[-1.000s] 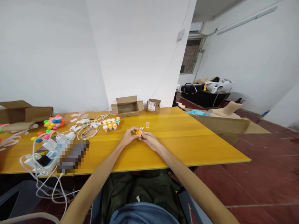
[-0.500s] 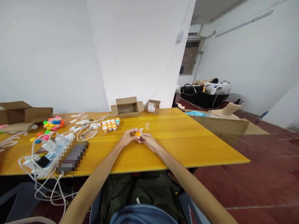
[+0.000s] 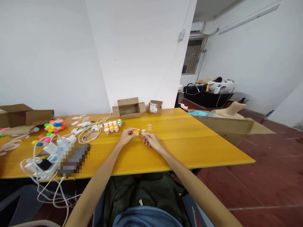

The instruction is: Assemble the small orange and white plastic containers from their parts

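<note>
My left hand (image 3: 126, 136) is closed round a small orange round container (image 3: 135, 131), its fingers and thumb at the sides. Just right of it, my right hand (image 3: 152, 141) has its thumb and fingers together in a pinch beside a little cluster of white dice-like pieces with dark dots (image 3: 143, 130). Whether one of those pieces is between the fingertips is too small to tell. A small clear round container (image 3: 149, 127) stands beyond the right hand. Back and left of my left hand, several small jars in orange and white (image 3: 111, 127) stand close together, one with a blue-green band.
On the yellow wooden table (image 3: 189, 142), an open cardboard box (image 3: 129, 109) and a smaller box (image 3: 155, 107) stand by the wall. White cables (image 3: 91, 134), a power strip (image 3: 48, 164) and colourful balls (image 3: 55, 126) lie at the left.
My hands have moved apart. The left has carried the orange container slightly left and away from me; the right has let go of it and is by the dotted pieces.
</note>
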The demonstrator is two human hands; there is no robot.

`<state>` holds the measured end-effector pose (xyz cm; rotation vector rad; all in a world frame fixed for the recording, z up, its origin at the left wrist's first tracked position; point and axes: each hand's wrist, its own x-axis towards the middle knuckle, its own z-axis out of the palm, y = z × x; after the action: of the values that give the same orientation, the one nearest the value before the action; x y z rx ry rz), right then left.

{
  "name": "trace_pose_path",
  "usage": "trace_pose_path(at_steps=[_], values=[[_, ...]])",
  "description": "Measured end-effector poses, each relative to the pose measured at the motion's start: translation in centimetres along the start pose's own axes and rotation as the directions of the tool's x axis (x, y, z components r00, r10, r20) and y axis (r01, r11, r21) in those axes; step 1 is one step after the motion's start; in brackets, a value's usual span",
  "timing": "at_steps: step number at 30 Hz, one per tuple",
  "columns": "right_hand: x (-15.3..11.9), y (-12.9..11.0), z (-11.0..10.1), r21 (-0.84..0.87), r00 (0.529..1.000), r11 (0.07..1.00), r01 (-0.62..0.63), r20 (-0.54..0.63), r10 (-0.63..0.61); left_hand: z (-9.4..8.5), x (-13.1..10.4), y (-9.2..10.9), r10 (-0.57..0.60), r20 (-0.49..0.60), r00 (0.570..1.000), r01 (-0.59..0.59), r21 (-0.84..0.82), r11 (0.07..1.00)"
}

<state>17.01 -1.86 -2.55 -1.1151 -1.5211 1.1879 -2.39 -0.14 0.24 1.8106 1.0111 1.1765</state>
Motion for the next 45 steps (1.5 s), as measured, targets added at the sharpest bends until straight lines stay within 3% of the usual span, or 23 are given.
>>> trace_pose_path(at_steps=[4, 8, 12, 16, 23, 30, 36, 45], values=[[0.3, 0.7, -1.9, -0.298, 0.963, 0.946, 0.126, -0.191, -0.188, 0.0, 0.1, -0.6, -0.038, -0.037, 0.999, 0.040, 0.066, 0.997], [0.8, 1.2, -2.4, -0.442, 0.934, 0.882, 0.160, -0.220, -0.280, 0.5, -0.2, -0.8, -0.032, 0.005, 0.999, 0.031, 0.144, 0.989], [1.1, 1.3, -2.2, -0.375, 0.943, 0.908, 0.189, -0.187, -0.274, 1.0, -0.4, -0.7, -0.009, 0.044, 0.999, 0.002, 0.156, 0.988], [1.1, 0.9, -1.9, -0.218, 0.968, 0.950, 0.224, -0.063, -0.243, 1.3, -0.4, -0.4, -0.003, 0.036, 0.999, -0.002, 0.125, 0.992], [0.5, 0.2, -0.8, 0.121, 0.990, 0.990, 0.070, 0.112, -0.083, 2.2, -0.3, 0.3, -0.008, 0.007, 1.000, 0.007, 0.061, 0.998], [0.6, 0.6, -1.1, 0.162, 0.995, 0.982, 0.097, 0.008, -0.099, 2.4, -0.4, 0.1, -0.038, 0.048, 0.998, 0.036, 0.035, 0.999], [0.2, 0.3, -1.5, 0.129, 0.994, 0.988, 0.082, 0.066, -0.091, 2.2, -0.3, 0.0, -0.063, 0.036, 0.997, 0.063, 0.008, 0.998], [0.0, 0.3, -1.4, 0.146, 0.995, 0.985, 0.094, 0.024, -0.098, 2.4, -0.3, -0.5, -0.130, 0.090, 0.987, 0.140, -0.113, 0.984]])
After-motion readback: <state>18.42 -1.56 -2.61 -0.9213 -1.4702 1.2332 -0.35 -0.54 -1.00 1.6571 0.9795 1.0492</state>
